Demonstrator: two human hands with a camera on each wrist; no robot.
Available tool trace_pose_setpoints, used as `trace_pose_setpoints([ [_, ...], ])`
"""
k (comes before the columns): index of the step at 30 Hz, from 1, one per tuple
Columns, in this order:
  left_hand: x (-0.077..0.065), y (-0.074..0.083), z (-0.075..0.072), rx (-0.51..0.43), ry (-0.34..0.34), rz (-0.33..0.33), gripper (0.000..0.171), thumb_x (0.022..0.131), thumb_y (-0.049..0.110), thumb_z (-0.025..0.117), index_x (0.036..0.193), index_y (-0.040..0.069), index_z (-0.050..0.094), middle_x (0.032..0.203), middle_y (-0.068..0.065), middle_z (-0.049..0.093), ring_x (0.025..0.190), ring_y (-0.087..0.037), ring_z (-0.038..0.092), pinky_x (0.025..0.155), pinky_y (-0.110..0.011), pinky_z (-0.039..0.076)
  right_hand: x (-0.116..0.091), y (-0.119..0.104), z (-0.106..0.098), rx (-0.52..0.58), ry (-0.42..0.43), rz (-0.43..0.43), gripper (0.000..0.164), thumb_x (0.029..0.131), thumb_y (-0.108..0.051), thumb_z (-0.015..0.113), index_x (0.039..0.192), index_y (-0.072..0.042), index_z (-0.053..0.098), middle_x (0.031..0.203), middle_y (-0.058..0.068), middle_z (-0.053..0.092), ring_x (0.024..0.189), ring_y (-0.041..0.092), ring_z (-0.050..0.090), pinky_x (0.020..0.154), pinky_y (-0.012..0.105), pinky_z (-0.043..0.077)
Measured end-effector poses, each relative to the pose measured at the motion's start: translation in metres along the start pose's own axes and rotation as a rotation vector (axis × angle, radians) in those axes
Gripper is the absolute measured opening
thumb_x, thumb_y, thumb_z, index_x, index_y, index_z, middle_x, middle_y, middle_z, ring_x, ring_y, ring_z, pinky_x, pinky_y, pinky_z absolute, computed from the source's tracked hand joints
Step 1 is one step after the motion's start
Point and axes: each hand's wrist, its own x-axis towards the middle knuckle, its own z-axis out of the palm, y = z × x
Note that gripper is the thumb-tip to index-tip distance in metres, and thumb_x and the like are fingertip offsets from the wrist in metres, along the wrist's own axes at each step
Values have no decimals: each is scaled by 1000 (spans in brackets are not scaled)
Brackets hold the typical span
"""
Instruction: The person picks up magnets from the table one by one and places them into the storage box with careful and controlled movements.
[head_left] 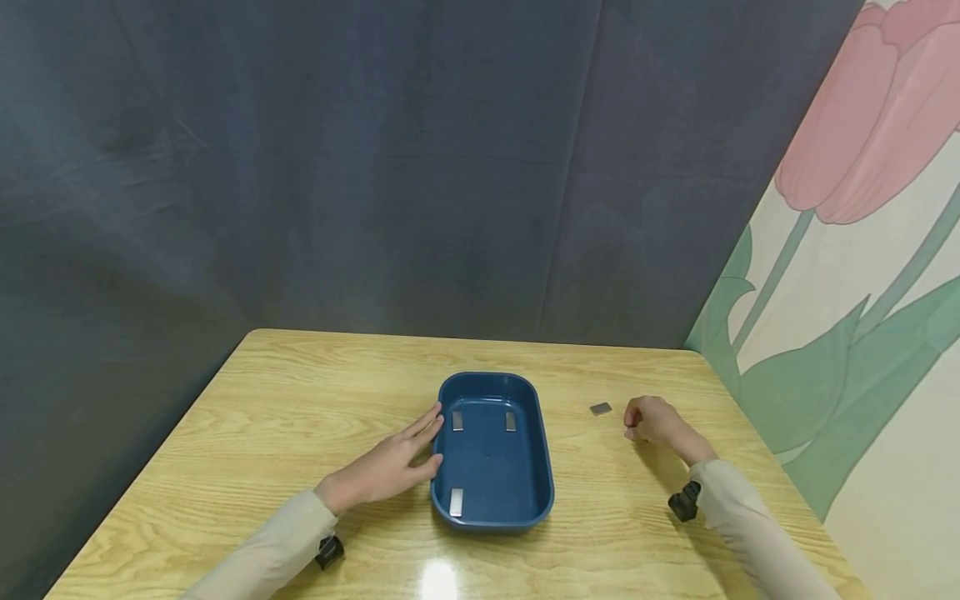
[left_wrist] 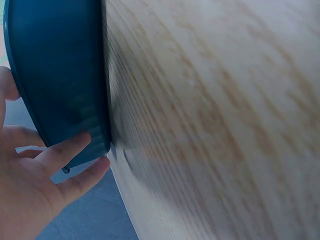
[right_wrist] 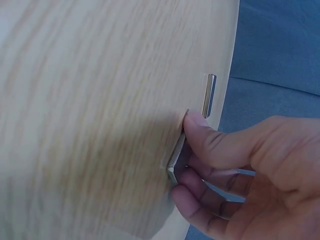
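Note:
A deep blue plastic tray (head_left: 498, 471) with rounded corners sits mid-table. Three small flat metallic rectangles lie inside: one near the front left corner (head_left: 457, 502), one at the back left (head_left: 457, 421), one at the back right (head_left: 510, 421). With fingers spread and mostly straight, my left hand (head_left: 382, 471) touches the tray's left side; the left wrist view shows fingertips against its outer wall (left_wrist: 65, 75). To the right, my right hand (head_left: 660, 425) pinches another small metallic rectangle (right_wrist: 178, 156) between thumb and fingers, close to the tabletop. A similar rectangle (head_left: 601, 409) lies beyond it.
The wood-grain table (head_left: 315, 392) has its far edge against a dark blue-grey curtain (head_left: 420, 183). At the right stands a wall painted with a pink tulip (head_left: 840, 142) and green leaves. A dark wrist camera (head_left: 684, 502) hangs below the right sleeve.

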Motion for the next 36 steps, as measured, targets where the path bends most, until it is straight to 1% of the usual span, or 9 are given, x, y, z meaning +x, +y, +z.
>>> trace_pose_setpoints([
  [11,0,1,1,0,-7,3,66,105,38,48,156,4,25,166,-5,6,144,-29,26,111,-46,34,-3,-2,-3,9,-13,21,23,80,-2,80,78,-4,58,68,1,54,57,15,50,55,32,43],
  [18,0,0,1,-6,-3,0,66,104,37,49,156,4,25,166,-4,6,144,-28,25,111,-46,33,-5,-5,-5,28,-37,19,20,81,-2,79,79,-4,60,64,0,56,55,14,51,58,33,44],
  [22,0,0,1,-4,-1,3,66,105,37,49,156,4,25,166,-4,6,144,-28,24,111,-45,34,-7,-5,-7,16,-41,-13,15,81,-1,79,79,-4,64,67,-1,59,58,15,52,60,33,45],
  [27,0,0,1,2,-1,9,66,105,36,49,156,3,25,166,-5,6,144,-28,24,111,-45,34,-7,-6,-8,9,-30,-56,13,80,1,79,77,-5,69,71,-2,62,62,14,51,56,31,46],
  [31,0,0,1,4,1,11,65,105,36,49,156,3,25,166,-5,6,144,-29,25,111,-45,35,-7,-7,-8,10,-31,-45,13,79,-1,80,76,-6,69,71,-3,62,62,14,52,56,31,46],
  [36,0,0,1,2,0,12,66,105,36,49,156,3,25,166,-5,6,144,-29,26,111,-46,34,-7,-8,-8,-6,-25,-51,14,79,-2,81,75,-7,69,69,-3,62,58,13,52,54,31,46],
])
